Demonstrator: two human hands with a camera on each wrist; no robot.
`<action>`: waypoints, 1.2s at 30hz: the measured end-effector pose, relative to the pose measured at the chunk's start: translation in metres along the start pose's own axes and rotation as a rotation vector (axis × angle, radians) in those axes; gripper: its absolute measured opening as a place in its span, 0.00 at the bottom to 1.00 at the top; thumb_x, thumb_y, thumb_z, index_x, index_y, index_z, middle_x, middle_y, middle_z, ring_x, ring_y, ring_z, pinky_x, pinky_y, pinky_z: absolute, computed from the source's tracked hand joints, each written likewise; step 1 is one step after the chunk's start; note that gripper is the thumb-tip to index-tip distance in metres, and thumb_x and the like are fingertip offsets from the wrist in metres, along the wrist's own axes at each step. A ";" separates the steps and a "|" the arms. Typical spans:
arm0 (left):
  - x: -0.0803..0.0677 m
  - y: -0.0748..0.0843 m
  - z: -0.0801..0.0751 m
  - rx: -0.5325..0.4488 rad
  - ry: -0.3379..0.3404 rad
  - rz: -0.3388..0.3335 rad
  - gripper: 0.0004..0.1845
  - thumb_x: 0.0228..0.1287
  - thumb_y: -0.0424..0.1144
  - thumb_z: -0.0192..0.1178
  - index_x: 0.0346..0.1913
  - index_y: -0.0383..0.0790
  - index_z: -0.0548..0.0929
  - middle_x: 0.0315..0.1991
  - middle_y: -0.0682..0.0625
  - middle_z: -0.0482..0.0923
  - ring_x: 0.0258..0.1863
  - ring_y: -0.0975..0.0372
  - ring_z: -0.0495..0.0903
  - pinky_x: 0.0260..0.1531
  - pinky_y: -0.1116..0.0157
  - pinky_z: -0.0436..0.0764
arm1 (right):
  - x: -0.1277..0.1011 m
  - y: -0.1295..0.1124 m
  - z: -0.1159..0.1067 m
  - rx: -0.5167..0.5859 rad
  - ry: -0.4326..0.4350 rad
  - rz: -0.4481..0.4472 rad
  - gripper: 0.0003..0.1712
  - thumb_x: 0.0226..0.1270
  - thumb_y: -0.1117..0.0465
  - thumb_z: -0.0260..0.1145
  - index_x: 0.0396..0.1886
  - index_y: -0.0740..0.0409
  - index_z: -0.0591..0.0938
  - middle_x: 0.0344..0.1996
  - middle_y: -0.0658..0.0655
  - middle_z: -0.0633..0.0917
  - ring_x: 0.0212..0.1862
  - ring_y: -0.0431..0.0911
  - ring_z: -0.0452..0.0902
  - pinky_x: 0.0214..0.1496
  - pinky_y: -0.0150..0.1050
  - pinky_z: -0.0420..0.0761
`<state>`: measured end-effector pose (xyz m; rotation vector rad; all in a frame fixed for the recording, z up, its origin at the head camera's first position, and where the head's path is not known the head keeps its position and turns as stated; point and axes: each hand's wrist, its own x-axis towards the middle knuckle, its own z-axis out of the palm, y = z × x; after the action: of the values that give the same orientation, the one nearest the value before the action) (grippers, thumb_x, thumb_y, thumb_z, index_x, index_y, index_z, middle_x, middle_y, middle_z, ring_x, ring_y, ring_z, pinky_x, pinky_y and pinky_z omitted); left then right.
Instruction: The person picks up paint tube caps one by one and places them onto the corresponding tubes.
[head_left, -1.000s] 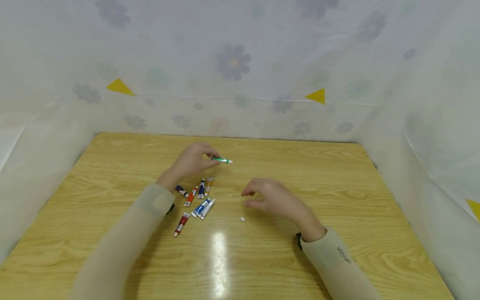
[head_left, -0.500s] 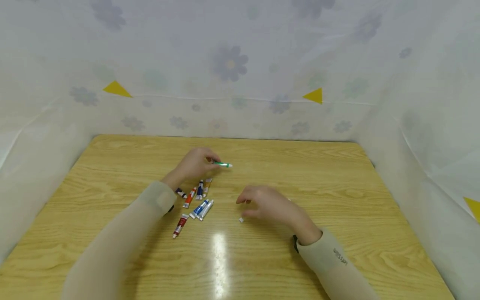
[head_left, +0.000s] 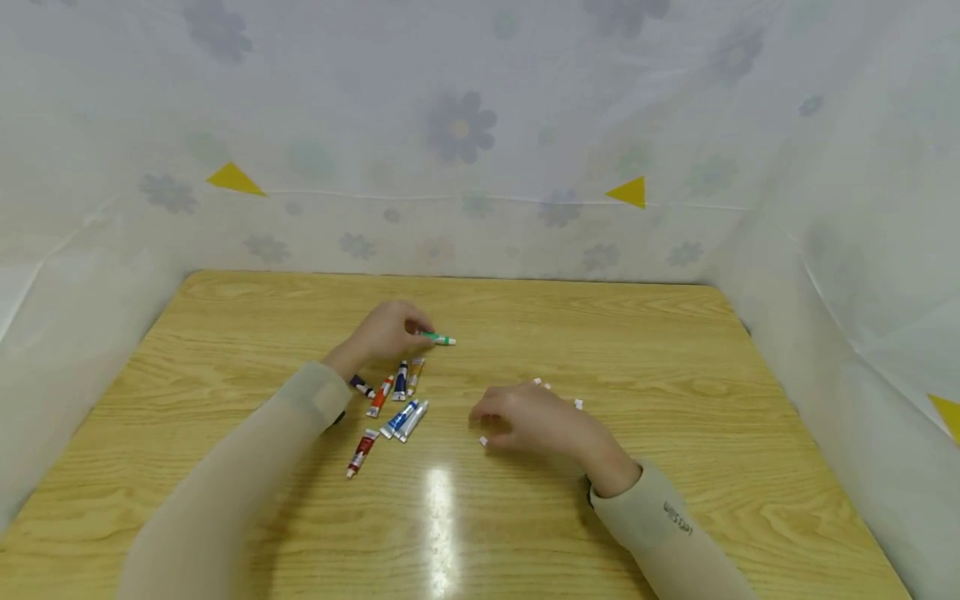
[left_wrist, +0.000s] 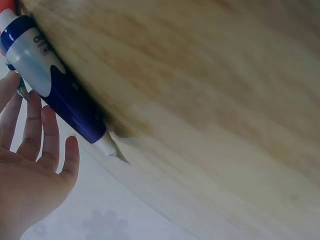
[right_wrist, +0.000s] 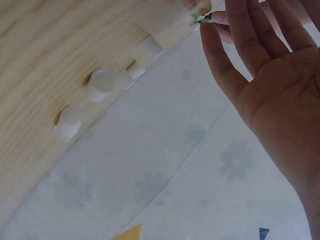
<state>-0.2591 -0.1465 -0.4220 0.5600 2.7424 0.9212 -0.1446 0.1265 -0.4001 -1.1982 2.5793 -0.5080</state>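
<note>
My left hand (head_left: 417, 332) pinches a small green paint tube (head_left: 439, 339) by its tail, low over the wooden table (head_left: 675, 350), white tip pointing right. Just below it lie several paint tubes (head_left: 390, 398) in a loose cluster; the left wrist view shows a blue and white tube (left_wrist: 52, 82) beside my fingers (left_wrist: 47, 145). My right hand (head_left: 489, 422) hovers palm down at mid table, fingers relaxed, holding nothing. A loose white cap (head_left: 483, 442) lies right under its fingertips. In the right wrist view the palm (right_wrist: 280, 100) is spread open.
More white caps (head_left: 578, 404) lie on the table behind the right hand, seen up close as a row of caps (right_wrist: 100, 85). Floral translucent sheeting (head_left: 465, 133) walls the table on three sides. A light glare (head_left: 438, 500) sits on the near tabletop.
The left hand has lowered the green tube toward the table. The right hand has sunk and drawn nearer to the loose cap, uncovering the caps behind it.
</note>
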 end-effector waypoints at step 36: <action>-0.010 0.001 -0.009 0.051 -0.013 -0.025 0.23 0.65 0.43 0.72 0.61 0.42 0.85 0.52 0.47 0.82 0.53 0.53 0.79 0.57 0.52 0.81 | 0.004 -0.003 0.009 -0.112 -0.013 -0.017 0.03 0.64 0.61 0.76 0.36 0.48 0.90 0.35 0.45 0.86 0.32 0.33 0.74 0.42 0.32 0.78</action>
<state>-0.2525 -0.1544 -0.4135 0.5372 2.7623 0.8411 -0.1419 0.1198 -0.4074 -1.2556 2.6196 -0.3614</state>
